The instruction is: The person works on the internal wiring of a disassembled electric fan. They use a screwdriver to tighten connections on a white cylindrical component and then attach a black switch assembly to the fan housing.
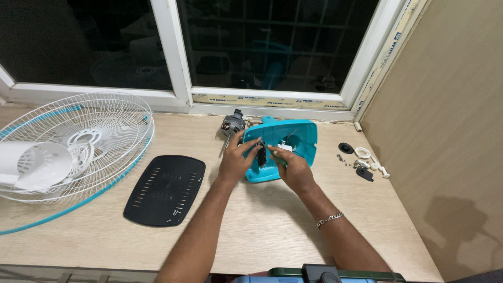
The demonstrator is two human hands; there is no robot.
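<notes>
While the head camera is looking down at a pale wooden bench (pixel 272 230) under a white-framed window (pixel 181 78), both bare hands are working at a teal plastic housing (pixel 298 139) lying near the back middle of the bench, just in front of the window sill. The left hand (pixel 234 160) is resting against the housing's left edge, its fingers (pixel 250 144) curling over the rim and gripping it. The right hand (pixel 294 167), with a silver chain bracelet (pixel 329 219) sitting on its wrist, is reaching in from below; its fingers (pixel 276 152) are pressing together and pinching a small dark part (pixel 261 156) at the housing's open front, between the two hands. Whether that part is fixed to the housing or loose, I cannot tell.

Just behind the left hand, a grey electric motor (pixel 231 126) with a shaft is lying on the bench, touching or nearly touching the housing. Well apart to the left, a black slotted cover plate (pixel 165 189) is lying flat. Farther left, white wire fan guards (pixel 78 141) with a teal rim are sitting stacked, a white fan blade (pixel 34 165) resting inside them. To the right of the housing, near the beige wall (pixel 445 131), small white and black knobs and screws (pixel 361 160) are lying scattered.
</notes>
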